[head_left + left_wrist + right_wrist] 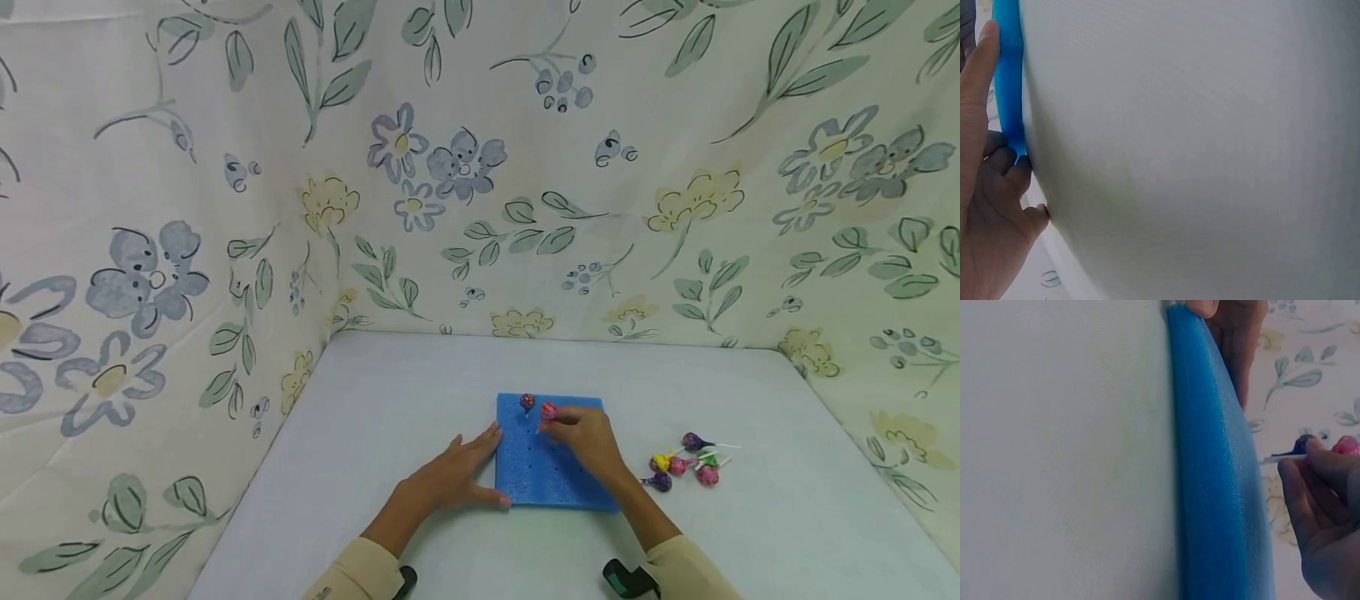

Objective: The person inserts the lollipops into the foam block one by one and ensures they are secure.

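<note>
A pink lollipop (548, 410) is standing over the far part of the blue foam block (551, 479), next to a dark red lollipop (527, 402) already sticking up from it. The right hand (587, 439) is pinching the pink lollipop's white stick (1275, 459) with curled fingers. The left hand (453, 477) is lying flat with straight fingers, pressing against the block's left edge. The block is sitting on the white table (375, 400). A little pile of lollipops (686, 463) is lying near the block's right side.

Left hand (450, 479): lying flat, fingers (982, 69) stretching straight forward.
Right hand (588, 442): fingers (1310, 487) curling, pinching at their tips.
</note>
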Available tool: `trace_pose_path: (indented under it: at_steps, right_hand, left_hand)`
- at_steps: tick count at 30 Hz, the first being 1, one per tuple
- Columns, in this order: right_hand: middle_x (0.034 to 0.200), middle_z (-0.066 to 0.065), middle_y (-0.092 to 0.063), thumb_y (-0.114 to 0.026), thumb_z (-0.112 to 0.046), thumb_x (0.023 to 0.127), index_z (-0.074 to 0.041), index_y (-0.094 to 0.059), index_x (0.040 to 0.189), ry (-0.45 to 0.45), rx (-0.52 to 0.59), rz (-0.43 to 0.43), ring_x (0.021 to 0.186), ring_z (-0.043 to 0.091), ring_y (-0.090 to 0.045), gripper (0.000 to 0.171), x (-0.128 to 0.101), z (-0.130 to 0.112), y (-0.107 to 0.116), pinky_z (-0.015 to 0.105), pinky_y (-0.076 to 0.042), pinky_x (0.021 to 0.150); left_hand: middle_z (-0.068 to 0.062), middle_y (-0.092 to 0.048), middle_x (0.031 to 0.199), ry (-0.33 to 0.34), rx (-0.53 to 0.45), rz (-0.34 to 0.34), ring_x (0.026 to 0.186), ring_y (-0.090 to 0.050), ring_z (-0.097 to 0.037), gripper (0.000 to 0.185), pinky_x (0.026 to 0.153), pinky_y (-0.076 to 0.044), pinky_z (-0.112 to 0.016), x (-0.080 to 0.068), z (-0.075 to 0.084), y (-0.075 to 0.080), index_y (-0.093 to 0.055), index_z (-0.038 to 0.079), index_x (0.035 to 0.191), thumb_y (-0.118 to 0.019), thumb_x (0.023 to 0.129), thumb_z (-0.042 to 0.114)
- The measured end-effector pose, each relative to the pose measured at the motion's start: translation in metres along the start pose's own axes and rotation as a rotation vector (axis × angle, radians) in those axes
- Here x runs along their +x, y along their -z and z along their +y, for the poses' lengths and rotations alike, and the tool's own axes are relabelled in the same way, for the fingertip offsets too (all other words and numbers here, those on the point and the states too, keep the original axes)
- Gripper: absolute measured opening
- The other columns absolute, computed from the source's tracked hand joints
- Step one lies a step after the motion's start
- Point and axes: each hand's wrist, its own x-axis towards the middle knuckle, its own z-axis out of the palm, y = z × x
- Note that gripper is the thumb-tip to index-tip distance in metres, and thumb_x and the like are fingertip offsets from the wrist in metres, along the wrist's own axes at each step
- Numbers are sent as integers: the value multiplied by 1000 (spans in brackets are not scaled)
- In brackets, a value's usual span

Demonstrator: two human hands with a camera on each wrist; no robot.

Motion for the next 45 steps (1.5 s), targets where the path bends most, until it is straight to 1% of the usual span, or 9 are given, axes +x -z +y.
trace_pose_path:
  at_steps: [7, 16, 26, 29, 32, 34, 38, 42, 45]
  right_hand:
    - [99, 8, -82, -78, -10, 96, -6, -83, 99, 9, -14, -7, 86, 21, -80, 7, 5, 3, -7, 30, -66, 78]
    - [102, 11, -82, -78, -8, 95, -2, -83, 105, 26, -10, -9, 86, 22, -81, 12, 12, 5, -13, 32, -66, 78]
    - [102, 9, -82, -79, -9, 96, -4, -83, 103, 2, -85, -9, 86, 20, -80, 10, 15, 1, -18, 34, -66, 80]
    - [100, 8, -82, -78, -7, 96, -5, -84, 100, 17, -111, -11, 85, 19, -80, 7, 15, 1, -19, 35, -66, 80]
    - [96, 6, -82, -80, -7, 95, -7, -84, 96, 34, -132, -13, 83, 16, -78, 5, 15, 2, -20, 32, -65, 77]
    - [92, 3, -81, -81, -9, 93, -8, -84, 95, 41, -147, -16, 79, 13, -75, 4, 15, 2, -20, 29, -63, 72]
    - [85, 2, -79, -84, -11, 91, -6, -84, 93, 48, -144, -21, 70, 11, -70, 5, 15, 4, -21, 25, -58, 64]
    - [85, 2, -79, -85, -12, 90, -3, -84, 92, 46, -148, -26, 69, 11, -70, 9, 16, 6, -22, 24, -57, 62]
    - [86, 3, -79, -85, -12, 90, -4, -84, 91, 42, -156, -26, 68, 11, -70, 8, 17, 6, -23, 24, -57, 62]
  left_hand:
    - [0, -17, 178, 5, 0, 1, 163, -22, -26, 112, 131, -18, -59, -1, 1, 1, -24, 13, 170, -77, 87, 67]
    - [0, -16, 178, -5, 8, 1, 163, -23, -23, 114, 132, -16, -57, 1, -2, -1, -23, 13, 170, -76, 87, 68]
    - [0, -16, 178, -7, 8, 3, 163, -23, -24, 114, 132, -17, -58, 2, -3, -2, -23, 13, 170, -77, 86, 69]
    - [0, -16, 178, -11, 13, 4, 163, -23, -24, 114, 132, -17, -58, 2, -4, -2, -23, 13, 170, -76, 86, 69]
    - [-1, -16, 178, -19, 20, 5, 163, -23, -23, 114, 132, -18, -58, 2, -4, -2, -23, 12, 170, -76, 86, 69]
    - [-1, -17, 178, -26, 25, 6, 163, -24, -23, 114, 132, -18, -57, 2, -4, -2, -23, 12, 170, -76, 87, 69]
    - [-2, -17, 178, -29, 36, 9, 163, -24, -22, 114, 132, -18, -57, 2, -3, -2, -24, 11, 170, -76, 87, 69]
    - [-2, -17, 178, -25, 40, 9, 163, -24, -22, 114, 132, -19, -58, 2, -3, -2, -24, 12, 170, -76, 87, 69]
    - [-2, -17, 178, -24, 41, 9, 163, -24, -21, 113, 132, -19, -57, 2, -3, -1, -23, 12, 170, -76, 87, 68]
